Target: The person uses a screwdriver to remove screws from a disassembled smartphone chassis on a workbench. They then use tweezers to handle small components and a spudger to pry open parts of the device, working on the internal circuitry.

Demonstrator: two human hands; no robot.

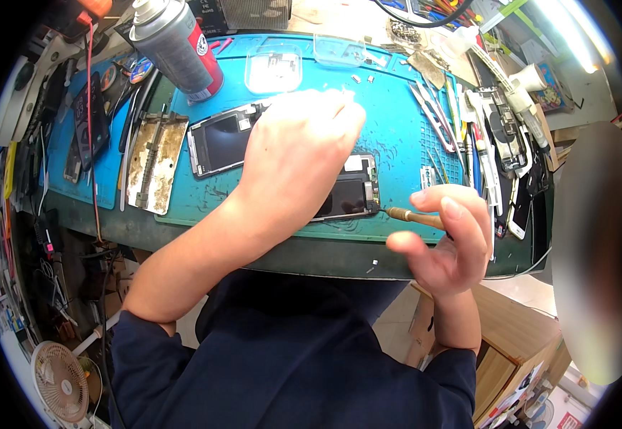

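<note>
My left hand [300,139] is closed with its back up, above the mat between two phone parts. Whatever its fingertips hold is hidden. Beneath and right of its wrist lies an opened phone [346,199], with inner parts bare and a dark battery area, partly covered by the hand. To the left, a phone frame with a dark screen [219,145] is also partly hidden by this hand. My right hand [457,232] grips a small screwdriver [414,217] with a tan-gold handle. The driver lies nearly level, its tip pointing left towards the phone's lower right corner.
A spray can [178,53] stands on the blue mat [396,136]. Clear plastic boxes [274,69] sit at the back. Tweezers [434,114] and other tools line the right. A stained metal holder [157,161] lies left, and a red cable [94,143] hangs there.
</note>
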